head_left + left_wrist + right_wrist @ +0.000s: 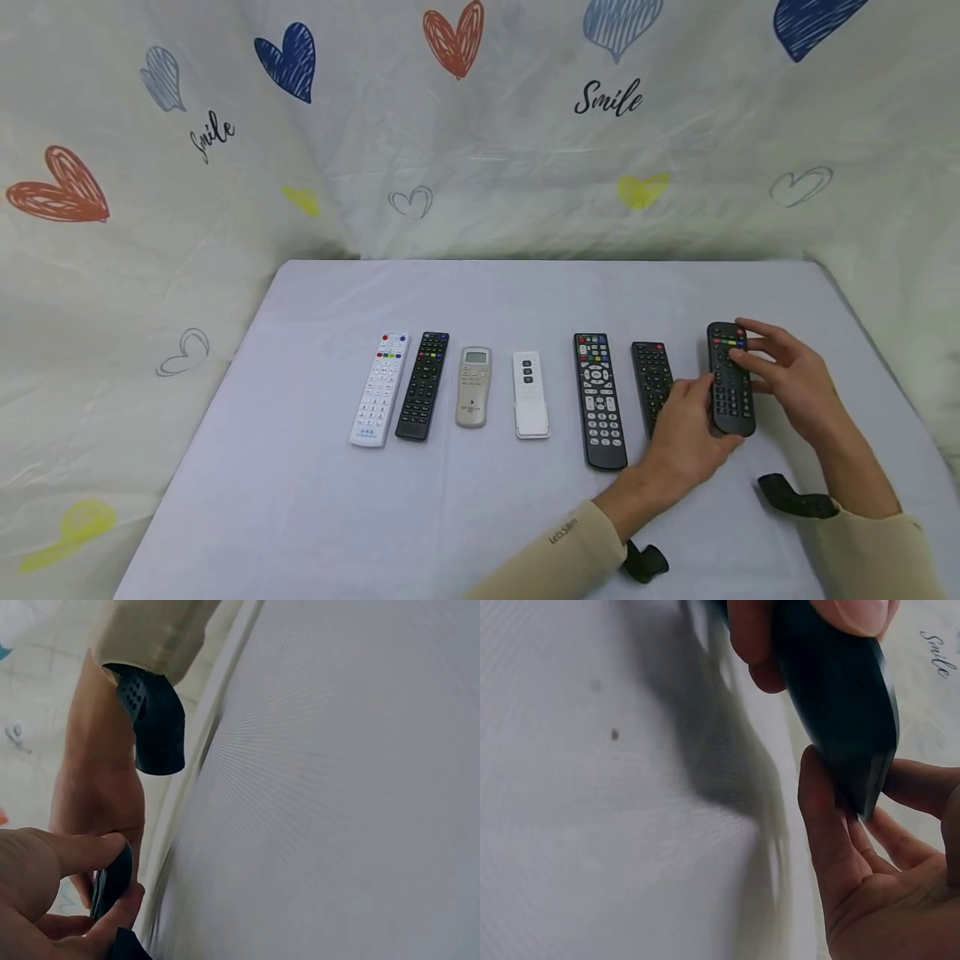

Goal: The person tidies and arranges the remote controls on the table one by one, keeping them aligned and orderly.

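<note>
A black remote (730,385) with coloured buttons is held just above the table at the right end of a row of remotes. My left hand (701,410) grips its near end, thumb on the left edge. My right hand (752,352) holds its far end, fingers curled over the top and right side. In the left wrist view my left hand (97,889) pinches the black remote (112,881) edge-on. The right wrist view shows the remote (840,697) between my right hand (832,817) below and left-hand fingers (754,641) above.
On the white table (300,500) lie, from left to right, a white remote (380,389), a black remote (423,385), a beige remote with a display (473,387), a small white remote (530,393), a long black remote (599,400) and another black remote (651,377), partly behind my left hand. A heart-print cloth (525,150) hangs behind.
</note>
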The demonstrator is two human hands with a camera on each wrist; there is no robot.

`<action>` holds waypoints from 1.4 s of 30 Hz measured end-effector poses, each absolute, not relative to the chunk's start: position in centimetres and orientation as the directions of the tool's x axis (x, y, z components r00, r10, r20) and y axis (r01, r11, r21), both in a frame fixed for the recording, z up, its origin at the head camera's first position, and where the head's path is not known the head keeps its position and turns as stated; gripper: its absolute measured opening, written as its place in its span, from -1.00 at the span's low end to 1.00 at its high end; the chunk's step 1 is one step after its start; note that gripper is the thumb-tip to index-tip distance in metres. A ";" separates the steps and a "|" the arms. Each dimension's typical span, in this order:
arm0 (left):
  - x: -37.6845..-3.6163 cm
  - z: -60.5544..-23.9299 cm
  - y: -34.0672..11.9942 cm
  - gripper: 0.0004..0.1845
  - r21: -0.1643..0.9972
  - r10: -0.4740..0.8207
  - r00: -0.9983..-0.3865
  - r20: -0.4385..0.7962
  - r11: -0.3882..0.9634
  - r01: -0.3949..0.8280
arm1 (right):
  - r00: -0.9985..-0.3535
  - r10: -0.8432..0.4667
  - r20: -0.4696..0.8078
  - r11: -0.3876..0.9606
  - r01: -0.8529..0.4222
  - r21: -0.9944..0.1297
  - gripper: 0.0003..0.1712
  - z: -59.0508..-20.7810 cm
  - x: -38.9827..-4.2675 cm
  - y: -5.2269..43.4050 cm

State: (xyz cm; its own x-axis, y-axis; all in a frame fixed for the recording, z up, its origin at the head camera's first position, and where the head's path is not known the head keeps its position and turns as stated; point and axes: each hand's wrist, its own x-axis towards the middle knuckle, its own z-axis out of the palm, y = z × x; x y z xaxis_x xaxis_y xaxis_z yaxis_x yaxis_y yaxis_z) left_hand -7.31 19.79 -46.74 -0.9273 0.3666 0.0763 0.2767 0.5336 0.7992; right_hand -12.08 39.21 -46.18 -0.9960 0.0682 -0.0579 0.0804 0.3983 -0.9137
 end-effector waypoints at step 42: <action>-7.7 -45.5 21.9 -0.11 0.615 0.388 -0.911 -0.142 0.755 0.226 | -0.994 0.044 -0.105 0.637 0.109 -0.763 -0.23 -47.3 -12.6 40.0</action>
